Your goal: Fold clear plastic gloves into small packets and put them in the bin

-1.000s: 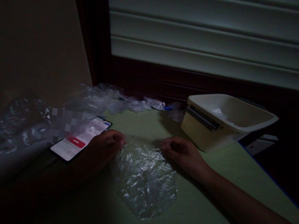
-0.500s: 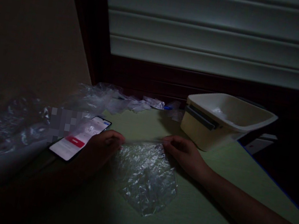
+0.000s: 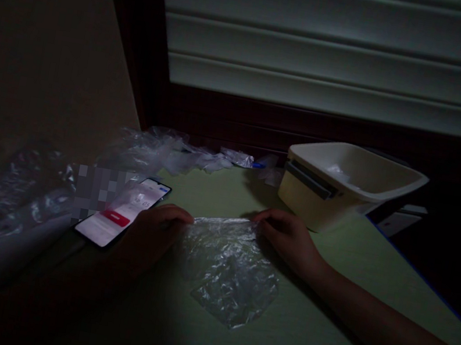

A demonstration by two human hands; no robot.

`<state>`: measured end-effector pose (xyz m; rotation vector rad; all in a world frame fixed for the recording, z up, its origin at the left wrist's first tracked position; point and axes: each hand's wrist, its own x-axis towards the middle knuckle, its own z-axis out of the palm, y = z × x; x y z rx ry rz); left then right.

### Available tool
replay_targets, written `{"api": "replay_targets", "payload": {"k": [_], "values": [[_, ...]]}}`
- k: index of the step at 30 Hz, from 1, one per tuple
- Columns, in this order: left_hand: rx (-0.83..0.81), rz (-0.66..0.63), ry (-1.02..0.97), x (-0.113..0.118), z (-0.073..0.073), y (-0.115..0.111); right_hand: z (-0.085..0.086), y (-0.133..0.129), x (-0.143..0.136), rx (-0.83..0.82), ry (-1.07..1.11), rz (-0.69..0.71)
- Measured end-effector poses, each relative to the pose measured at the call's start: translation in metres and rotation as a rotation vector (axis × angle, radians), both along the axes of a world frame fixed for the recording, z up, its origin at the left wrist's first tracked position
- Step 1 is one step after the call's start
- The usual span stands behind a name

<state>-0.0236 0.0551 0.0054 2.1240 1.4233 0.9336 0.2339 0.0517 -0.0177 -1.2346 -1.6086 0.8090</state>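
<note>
A crinkled clear plastic bag [image 3: 234, 279] is stretched between my two hands, its lower part spread over the green tabletop [image 3: 309, 333]. My left hand [image 3: 159, 231] pinches the bag's upper left corner, just right of a lit phone [image 3: 109, 223]. At the upper right corner, my right hand [image 3: 286, 235] is closed on the same edge with thumb and fingers. That top edge runs almost straight from one hand to the other. Shadow hides part of the left hand.
A cream bin [image 3: 309, 203] with a grey handle stands at the back right, some clear plastic inside. More crumpled clear plastic [image 3: 159, 149] lies along the back and left. Behind rises a slatted shutter [image 3: 320, 58]. The table's blue edge [image 3: 425, 276] runs down the right.
The bag's top edge, blurred before, now shows sharp and glossy. Its lower tip has shifted slightly right and up. Both hands keep their hold nearly in place.
</note>
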Motion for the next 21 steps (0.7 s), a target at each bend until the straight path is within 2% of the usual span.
{"api": "replay_targets", "payload": {"k": [11,15,18,21], "values": [[0.130,-0.115,0.129,-0.005,-0.003,0.002,-0.006,0.000,0.004,0.241,-0.271,-0.049],[0.132,-0.125,0.141,-0.006,-0.004,0.002,-0.002,-0.004,0.003,0.338,-0.357,-0.051],[0.138,-0.133,0.161,-0.005,-0.005,0.002,0.006,-0.012,-0.001,0.412,-0.433,0.019],[0.160,-0.134,0.196,-0.006,-0.006,0.002,0.012,-0.019,-0.008,0.449,-0.523,0.161]]}}
